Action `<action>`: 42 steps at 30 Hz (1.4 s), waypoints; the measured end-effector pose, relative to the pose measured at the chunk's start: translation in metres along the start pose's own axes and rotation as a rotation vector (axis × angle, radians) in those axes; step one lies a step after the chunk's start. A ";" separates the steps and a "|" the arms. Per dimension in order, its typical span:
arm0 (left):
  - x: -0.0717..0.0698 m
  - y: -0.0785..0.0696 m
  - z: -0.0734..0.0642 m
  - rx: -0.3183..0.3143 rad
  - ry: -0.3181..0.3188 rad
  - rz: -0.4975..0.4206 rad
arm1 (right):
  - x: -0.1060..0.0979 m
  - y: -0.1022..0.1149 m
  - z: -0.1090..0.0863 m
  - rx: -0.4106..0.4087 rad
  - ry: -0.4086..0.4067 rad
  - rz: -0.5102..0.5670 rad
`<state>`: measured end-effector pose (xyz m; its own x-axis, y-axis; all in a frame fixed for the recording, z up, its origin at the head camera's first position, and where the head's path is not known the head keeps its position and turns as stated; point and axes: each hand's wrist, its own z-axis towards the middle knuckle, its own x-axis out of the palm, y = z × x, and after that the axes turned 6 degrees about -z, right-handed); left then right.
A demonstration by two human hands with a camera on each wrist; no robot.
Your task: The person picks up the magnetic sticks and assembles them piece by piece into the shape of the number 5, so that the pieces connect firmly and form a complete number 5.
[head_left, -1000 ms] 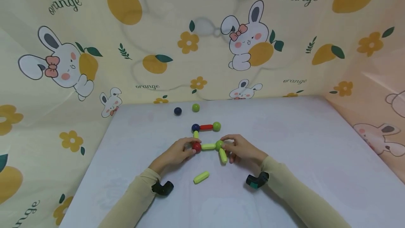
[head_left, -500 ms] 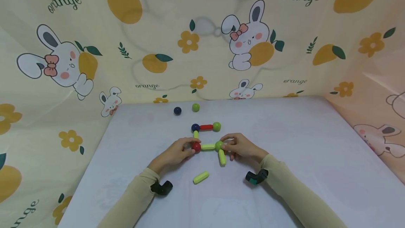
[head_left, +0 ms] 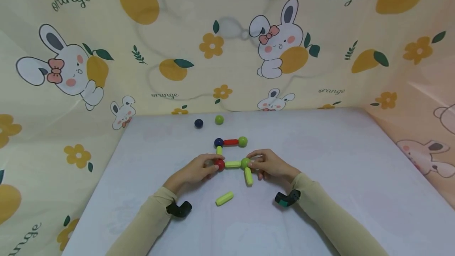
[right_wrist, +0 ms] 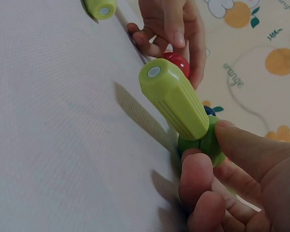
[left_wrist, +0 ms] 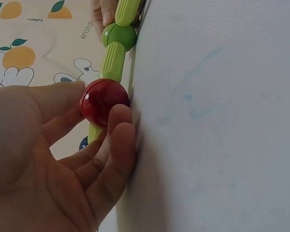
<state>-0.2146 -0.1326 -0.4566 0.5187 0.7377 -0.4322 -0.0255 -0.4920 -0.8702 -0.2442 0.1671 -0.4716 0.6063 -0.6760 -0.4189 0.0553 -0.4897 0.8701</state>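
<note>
Swung a little since a second ago: the end rod (head_left: 248, 177), attached to the green ball (head_left: 245, 163), points more squarely toward me; rest about the same. Left hand (head_left: 192, 170) pinches the red ball (head_left: 220, 164), right hand (head_left: 274, 167) pinches the green ball, so both grips are occupied. Joining rod (head_left: 232, 164) runs crosswise between those two balls, touching both.

Key relation, I'd judge: the loose rod (head_left: 224, 198) lies on my side of the chain, between my sleeves (head_left: 320, 196), long axis slanting near-left to far-right. Its far end is near the end rod's free tip, not touching. Left grip looks slightly nearer to it than the right. End rod seems raised off the counter (head_left: 320, 149), going by its shadow (right_wrist: 140, 113) in the right wrist view.

Beyond the red ball, a short rod (head_left: 219, 150) leads to a blue ball (head_left: 218, 142), then a red rod (head_left: 231, 142) to a far green ball (head_left: 243, 142). Spare navy ball (head_left: 198, 123) and spare green ball (head_left: 219, 119) sit toward the back edge. White counter; rabbit-and-orange backdrop (head_left: 199, 11) behind and at both sides.
</note>
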 end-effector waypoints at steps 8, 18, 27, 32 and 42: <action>-0.004 0.002 0.002 0.003 0.013 -0.032 | -0.001 -0.001 0.002 0.006 0.000 0.008; -0.031 0.004 -0.002 0.012 -0.052 -0.011 | 0.000 -0.002 0.003 0.006 0.004 0.009; -0.052 0.010 0.008 0.036 -0.163 -0.010 | -0.001 0.000 0.000 0.000 -0.002 -0.008; -0.065 0.013 0.026 0.033 -0.295 -0.007 | -0.001 0.001 0.000 -0.009 0.007 0.001; -0.088 0.013 0.067 -0.007 -0.484 0.098 | -0.001 -0.004 0.002 -0.019 0.003 0.007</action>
<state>-0.3178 -0.1726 -0.4457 0.0576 0.8172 -0.5734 -0.0474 -0.5715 -0.8192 -0.2463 0.1687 -0.4754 0.6087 -0.6777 -0.4125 0.0660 -0.4748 0.8776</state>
